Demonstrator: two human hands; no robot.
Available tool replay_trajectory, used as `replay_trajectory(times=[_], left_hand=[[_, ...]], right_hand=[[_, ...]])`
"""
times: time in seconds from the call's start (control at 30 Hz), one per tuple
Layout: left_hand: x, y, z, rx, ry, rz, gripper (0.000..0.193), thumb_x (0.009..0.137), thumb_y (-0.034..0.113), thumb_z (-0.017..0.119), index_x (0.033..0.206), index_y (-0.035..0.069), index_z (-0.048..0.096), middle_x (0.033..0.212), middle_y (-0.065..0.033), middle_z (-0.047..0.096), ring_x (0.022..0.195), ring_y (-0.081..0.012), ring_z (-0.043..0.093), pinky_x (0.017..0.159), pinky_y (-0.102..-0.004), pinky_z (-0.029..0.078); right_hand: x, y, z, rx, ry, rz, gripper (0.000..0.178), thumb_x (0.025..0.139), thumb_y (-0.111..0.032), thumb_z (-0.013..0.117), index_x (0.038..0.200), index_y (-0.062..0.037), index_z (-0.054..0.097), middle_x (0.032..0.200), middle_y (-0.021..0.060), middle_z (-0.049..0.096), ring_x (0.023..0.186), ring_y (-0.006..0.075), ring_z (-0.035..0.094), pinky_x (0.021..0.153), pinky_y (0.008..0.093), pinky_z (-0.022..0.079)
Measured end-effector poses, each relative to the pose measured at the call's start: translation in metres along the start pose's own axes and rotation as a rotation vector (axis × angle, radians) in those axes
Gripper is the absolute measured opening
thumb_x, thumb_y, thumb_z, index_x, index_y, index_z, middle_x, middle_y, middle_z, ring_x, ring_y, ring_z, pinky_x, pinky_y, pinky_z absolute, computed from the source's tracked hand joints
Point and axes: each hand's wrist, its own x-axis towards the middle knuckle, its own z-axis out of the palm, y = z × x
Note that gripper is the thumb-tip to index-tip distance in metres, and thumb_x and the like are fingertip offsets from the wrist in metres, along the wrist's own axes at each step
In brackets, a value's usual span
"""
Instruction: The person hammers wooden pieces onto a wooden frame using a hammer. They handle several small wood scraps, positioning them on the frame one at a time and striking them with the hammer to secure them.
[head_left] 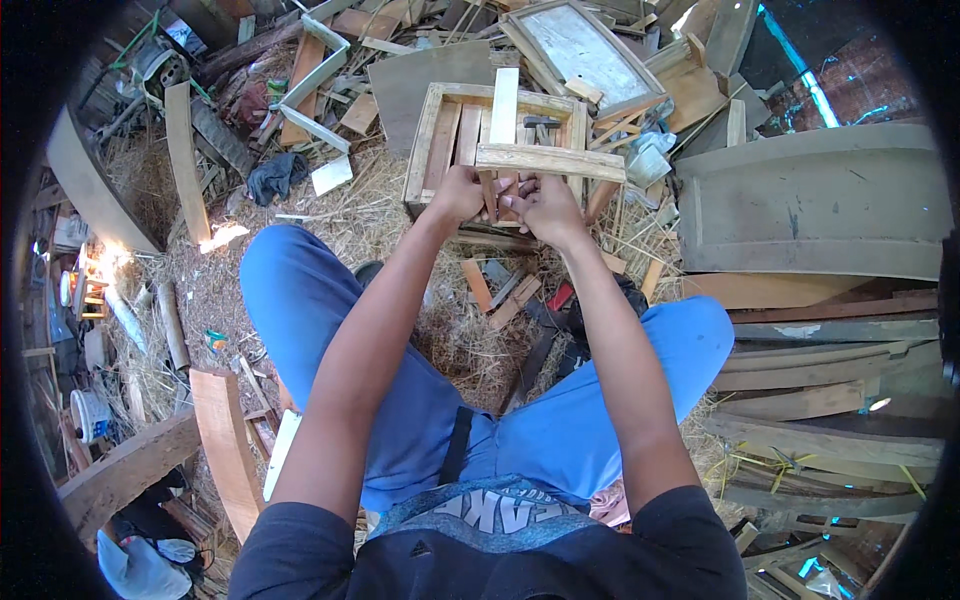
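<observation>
My left hand (458, 197) is closed at the near side of a wooden box frame (424, 140), its fingers on a short narrow wood strip (489, 196). On the strip's other side, my right hand (548, 210) has its thumb and fingers curled in toward the middle; what they pinch is too small to make out. Just above both hands, a pale wooden bar (560, 160) lies across the box. A light flat slat (504, 108) runs from it to the far rim. Inside the box rests a hammer (541, 122), with only its dark head clearly showing.
Behind the box stands a framed panel (585, 52) among scrap boards. A large curved grey panel (810, 205) and stacked planks (810, 378) fill the right. To the left are an upright board (185, 160) and a dark cloth (277, 177). Straw and offcuts cover the ground.
</observation>
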Motion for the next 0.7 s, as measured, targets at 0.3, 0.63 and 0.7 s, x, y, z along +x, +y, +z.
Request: replay_trajectory(times=[0.3, 0.63, 0.7], left_hand=[[0.005, -0.011, 0.0, -0.023, 0.001, 0.106, 0.019, 0.096, 0.02, 0.07, 0.092, 0.001, 0.072, 0.068, -0.0048, 0.067, 0.052, -0.0109, 0.06, 0.042, -0.0277, 0.041], [-0.002, -0.01, -0.001, -0.063, 0.039, 0.115, 0.015, 0.095, 0.012, 0.066, 0.093, -0.003, 0.071, 0.067, -0.0068, 0.067, 0.051, -0.0125, 0.06, 0.041, -0.0274, 0.042], [0.0, -0.01, -0.002, -0.04, 0.038, 0.12, 0.014, 0.095, 0.01, 0.066, 0.093, -0.003, 0.071, 0.067, -0.007, 0.067, 0.05, -0.0128, 0.06, 0.041, -0.0274, 0.042]], right_hand=[[0.0, 0.007, -0.002, -0.06, 0.063, -0.069, 0.046, 0.083, -0.009, 0.08, 0.121, 0.0034, 0.058, 0.084, 0.0121, 0.069, 0.069, 0.0171, 0.069, 0.057, 0.035, 0.055], [-0.01, -0.001, 0.001, -0.001, 0.133, -0.157, 0.067, 0.089, -0.01, 0.072, 0.146, -0.0001, 0.04, 0.081, 0.0137, 0.07, 0.059, 0.0159, 0.067, 0.053, 0.0343, 0.053], [-0.011, -0.001, -0.001, 0.02, 0.09, -0.154, 0.065, 0.09, -0.011, 0.07, 0.147, -0.0012, 0.04, 0.082, 0.0152, 0.07, 0.062, 0.0173, 0.067, 0.056, 0.0357, 0.053]])
